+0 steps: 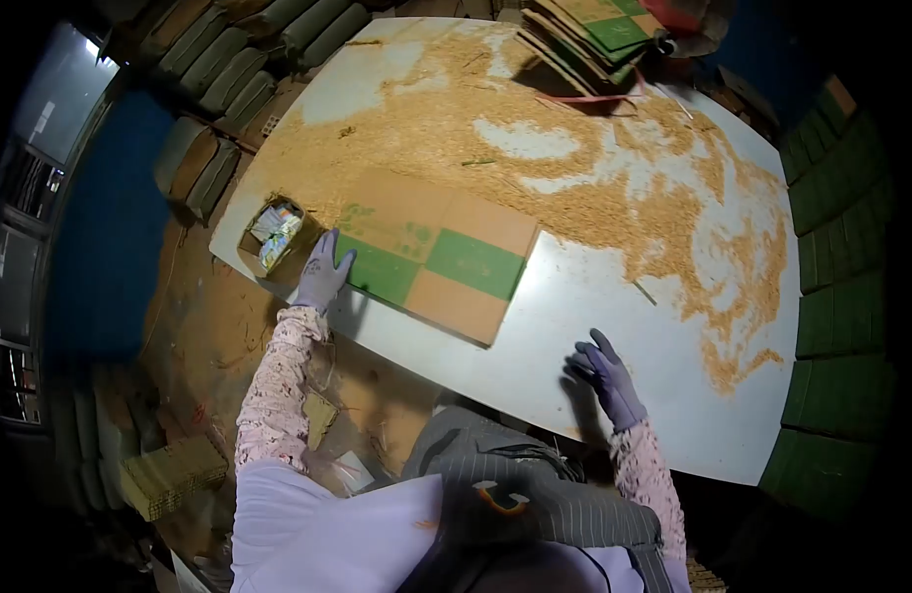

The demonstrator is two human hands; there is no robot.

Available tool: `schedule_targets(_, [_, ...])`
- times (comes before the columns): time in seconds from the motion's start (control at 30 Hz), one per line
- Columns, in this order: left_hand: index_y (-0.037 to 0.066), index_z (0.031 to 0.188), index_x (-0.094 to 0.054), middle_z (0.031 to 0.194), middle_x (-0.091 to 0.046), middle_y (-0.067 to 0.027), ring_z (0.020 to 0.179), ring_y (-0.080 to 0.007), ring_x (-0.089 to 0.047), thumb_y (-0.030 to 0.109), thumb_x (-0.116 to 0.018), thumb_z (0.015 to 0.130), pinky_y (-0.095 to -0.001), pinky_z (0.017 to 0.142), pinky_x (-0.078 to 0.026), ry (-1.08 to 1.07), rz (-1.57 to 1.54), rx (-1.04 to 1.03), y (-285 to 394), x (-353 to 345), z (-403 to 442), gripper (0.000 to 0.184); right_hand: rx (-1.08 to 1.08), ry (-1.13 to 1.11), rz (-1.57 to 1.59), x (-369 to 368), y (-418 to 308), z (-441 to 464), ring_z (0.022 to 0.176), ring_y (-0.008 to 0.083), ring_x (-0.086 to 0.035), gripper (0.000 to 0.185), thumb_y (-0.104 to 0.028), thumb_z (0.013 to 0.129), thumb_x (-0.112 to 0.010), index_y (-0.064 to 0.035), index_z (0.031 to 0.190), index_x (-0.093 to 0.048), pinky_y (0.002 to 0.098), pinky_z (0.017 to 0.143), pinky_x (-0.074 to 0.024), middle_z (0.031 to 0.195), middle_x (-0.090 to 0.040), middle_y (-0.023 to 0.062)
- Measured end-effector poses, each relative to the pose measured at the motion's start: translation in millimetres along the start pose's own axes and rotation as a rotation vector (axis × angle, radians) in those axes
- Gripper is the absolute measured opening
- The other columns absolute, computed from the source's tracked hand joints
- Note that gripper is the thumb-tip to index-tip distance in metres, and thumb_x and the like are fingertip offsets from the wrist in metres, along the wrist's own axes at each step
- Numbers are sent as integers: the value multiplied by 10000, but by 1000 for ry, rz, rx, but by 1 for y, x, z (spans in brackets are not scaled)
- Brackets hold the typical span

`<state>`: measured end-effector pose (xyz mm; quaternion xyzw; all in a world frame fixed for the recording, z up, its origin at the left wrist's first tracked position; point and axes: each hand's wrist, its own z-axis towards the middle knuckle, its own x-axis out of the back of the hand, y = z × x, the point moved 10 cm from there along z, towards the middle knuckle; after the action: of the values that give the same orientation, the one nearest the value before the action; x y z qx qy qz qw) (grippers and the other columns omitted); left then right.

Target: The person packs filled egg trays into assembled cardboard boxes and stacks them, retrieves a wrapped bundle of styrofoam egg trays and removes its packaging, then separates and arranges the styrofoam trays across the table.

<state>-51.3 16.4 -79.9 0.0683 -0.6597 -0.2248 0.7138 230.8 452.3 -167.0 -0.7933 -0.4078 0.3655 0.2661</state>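
A flat cardboard carton (471, 210), brown with green blocks, lies on the white table near its front edge. My left hand (322, 277), in a grey-purple glove, rests at the carton's left corner. Its thumb is stretched apart from the fingers and touches the cardboard. To the right of the carton, my right hand (610, 383), gloved the same way, hovers over the table with nothing in it. The fingers there are loosely bent and apart. Just left of my left hand stands a small open box (300, 237) with printed packets (275, 233) inside.
Tan shavings or crumbs (416, 128) are spread over much of the white table (564, 287). Tied flattened cartons (584, 49) stand at the far edge, beside a person's red sleeve (678, 15). Green boxes (836, 306) line the right side; grey-green sacks (228, 74) are stacked at far left.
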Motion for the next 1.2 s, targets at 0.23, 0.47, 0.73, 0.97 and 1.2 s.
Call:
schedule_targets(0.23, [-24,1433,-271,1431,-343,-262,1329,-390,-332,538,-472,903,-443,1106,-258,-210,114,264,-100,-99,92,798,47,259,-49,-128,21,175,982,224,-606,691,-214,850,-696,108,1347,-340,301,874,-490,1127,-585,196])
schedule_targets(0.47, [-34,1431,-276,1459,-296,-272,1353,-409,-270,473,-527,907,-472,1128,-188,-222,132,-9,-68,-115,47,771,133,-95,-25,-128,57,112,895,192,-665,332,-190,908,-631,35,1149,-588,286,788,-548,1043,-665,126])
schedule_targets(0.73, [77,1428,-328,1397,-377,-216,1276,-374,-371,414,-619,878,-471,1043,-350,423,245,619,-230,87,-25,708,805,1164,281,113,38,-244,874,174,-639,282,-1,811,-679,8,1087,-620,305,814,-526,1017,-651,71])
schedule_targets(0.97, [78,1254,-505,1193,-576,-141,1113,-342,-544,342,-498,922,-458,919,-492,15,-1415,1217,-312,-36,-31,424,1226,1555,262,284,4,-258,1035,220,-560,555,120,794,-635,44,1309,-442,324,899,-488,1188,-539,127])
schedule_targets(1.2, [-54,988,-608,945,-668,-200,817,-238,-661,84,-669,813,-346,691,-540,-359,-72,-46,-211,22,13,231,1081,1607,79,271,-38,-118,1032,205,-555,592,146,777,-607,-14,1328,-462,311,883,-492,1221,-547,92])
